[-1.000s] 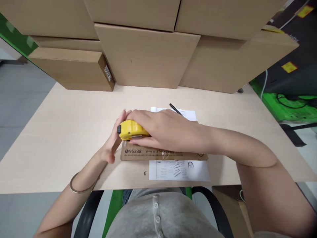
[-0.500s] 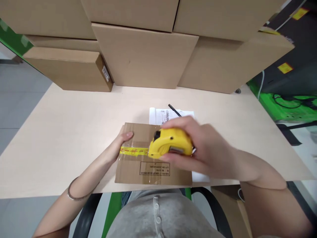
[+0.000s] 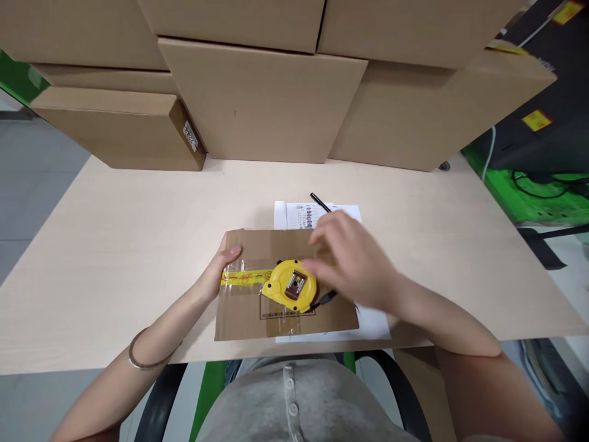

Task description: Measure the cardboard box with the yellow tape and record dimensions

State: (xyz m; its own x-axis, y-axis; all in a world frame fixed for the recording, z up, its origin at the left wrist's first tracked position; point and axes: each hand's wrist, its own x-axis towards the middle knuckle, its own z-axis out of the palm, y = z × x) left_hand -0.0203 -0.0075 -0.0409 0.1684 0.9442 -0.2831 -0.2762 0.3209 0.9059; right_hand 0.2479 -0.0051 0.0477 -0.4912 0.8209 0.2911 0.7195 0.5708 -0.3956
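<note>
A small cardboard box (image 3: pixel 243 319) with a strip of yellow printed tape (image 3: pixel 246 277) across it lies at the table's near edge. My left hand (image 3: pixel 221 267) grips its left side, thumb on top and fingers out of sight beneath. On top of the box rests a yellow tape measure (image 3: pixel 286 274), lying flat with its metal clip facing up and a black strap at its right. Just right of the tape measure, my right hand (image 3: pixel 356 264) hovers with fingers apart, slightly blurred and holding nothing. Printed paper sheets (image 3: pixel 300 215) stick out from under the box.
A black pen (image 3: pixel 319 201) lies on the paper beyond the box. Large cardboard boxes (image 3: pixel 267 101) are stacked along the table's back edge, with a flatter box (image 3: pixel 110 135) at their left. Dark equipment and cables (image 3: pixel 552 184) are beyond the table at right.
My right hand has let go of the tape measure, which now lies clip up on the box, and has drawn back a little. My left hand stays on the box's left side.
</note>
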